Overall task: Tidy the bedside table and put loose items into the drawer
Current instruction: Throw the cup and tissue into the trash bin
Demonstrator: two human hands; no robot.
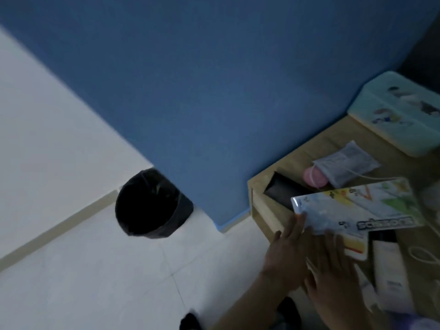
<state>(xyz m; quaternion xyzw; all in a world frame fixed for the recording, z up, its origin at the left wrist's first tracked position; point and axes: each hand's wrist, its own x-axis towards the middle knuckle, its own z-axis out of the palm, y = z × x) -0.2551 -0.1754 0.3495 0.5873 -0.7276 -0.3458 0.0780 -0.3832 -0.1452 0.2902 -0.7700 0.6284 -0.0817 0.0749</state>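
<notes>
The right hand (333,267) comes in from the bottom right corner with its back to the camera. Its fingers reach forward and their tips vanish at the near edge of a packet of scissors (357,208), so whether they grip it or merely lie against it cannot be told. Just to its left, the left hand (285,251) has straight, spread fingers, with the fingertips touching the packet's near left corner and nothing curled round it.

The packet is a clear blister card with coloured print. It lies slantwise over the front left part of the wooden bedside table (309,148) and hides whatever is beneath it. A black oblong thing (281,189) pokes out from under its far left corner, too dark to name. Behind it lie a pink round object (315,178), half covered by a grey mesh pouch (345,163), and, cut off by the right edge, a mint box with cartoon figures (400,117). A white tube (388,265) and a loop of white cord (422,254) lie near the right hand, both blurred.

The drawer cannot be clearly made out on the table's front. A black-lined bin (152,203) stands on the pale floor against the blue wall.
</notes>
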